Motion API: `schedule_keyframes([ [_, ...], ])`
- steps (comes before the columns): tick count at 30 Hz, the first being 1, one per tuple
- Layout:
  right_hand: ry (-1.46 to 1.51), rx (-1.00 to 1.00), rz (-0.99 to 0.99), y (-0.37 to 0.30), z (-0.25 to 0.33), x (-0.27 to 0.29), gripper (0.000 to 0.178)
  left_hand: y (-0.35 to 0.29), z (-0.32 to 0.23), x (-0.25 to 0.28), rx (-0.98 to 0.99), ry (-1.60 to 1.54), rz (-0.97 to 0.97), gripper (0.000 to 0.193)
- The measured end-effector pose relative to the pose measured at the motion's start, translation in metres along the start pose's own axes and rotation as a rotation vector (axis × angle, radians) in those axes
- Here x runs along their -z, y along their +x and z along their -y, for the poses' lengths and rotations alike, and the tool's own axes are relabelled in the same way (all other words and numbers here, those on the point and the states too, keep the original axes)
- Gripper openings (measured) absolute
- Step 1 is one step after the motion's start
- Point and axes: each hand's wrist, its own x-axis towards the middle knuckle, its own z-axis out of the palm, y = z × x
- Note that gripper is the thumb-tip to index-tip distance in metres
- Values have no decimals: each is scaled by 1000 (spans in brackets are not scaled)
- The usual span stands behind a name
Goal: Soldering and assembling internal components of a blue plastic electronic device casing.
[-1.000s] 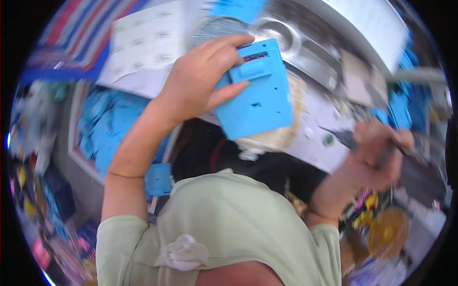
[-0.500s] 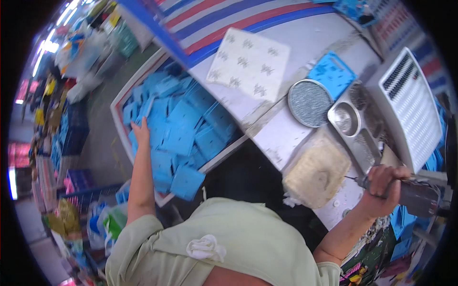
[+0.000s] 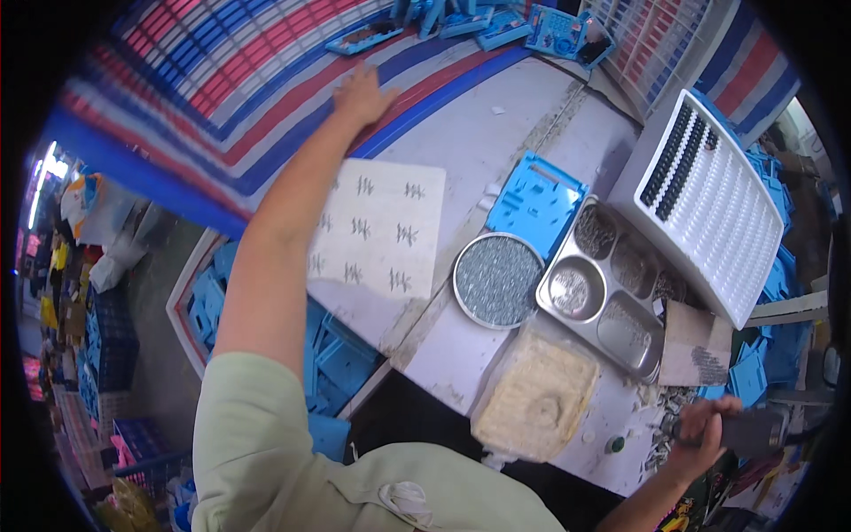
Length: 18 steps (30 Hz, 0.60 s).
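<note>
My left hand [image 3: 363, 96] is stretched far forward over the striped sheet, its fingers spread and nothing in them. Just beyond it lies a blue plastic part [image 3: 363, 38] with a brown inside, at the end of a row of similar parts. Low at the right, my right hand [image 3: 700, 434] is wrapped around a dark electric screwdriver [image 3: 753, 433]. On the table between the hands are a blue plastic panel [image 3: 536, 202], a round tin [image 3: 498, 282] of small metal pieces and a metal compartment tray [image 3: 542, 300] of small parts.
A yellowish block [image 3: 536, 399] in clear plastic sits at the near edge. A patterned white sheet [image 3: 381, 226] lies under my left forearm. A white rack [image 3: 718, 213] of black and white pieces leans at the right. Left of the table, a bin holds blue panels [image 3: 341, 359].
My left hand has left the bin of blue panels and reached forward over the striped sheet. The view has shifted. The right hand keeps its hold on the screwdriver, now lower in view.
</note>
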Motion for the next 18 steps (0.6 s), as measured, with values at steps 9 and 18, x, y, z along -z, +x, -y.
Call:
schedule_keyframes([
  [9,-236,-18,-277,-10,6,39,29,148,20,-59,303,85,159,102],
  [18,-538,218,-373,13,18,35,66,80,19,-20,13,59,-143,31],
])
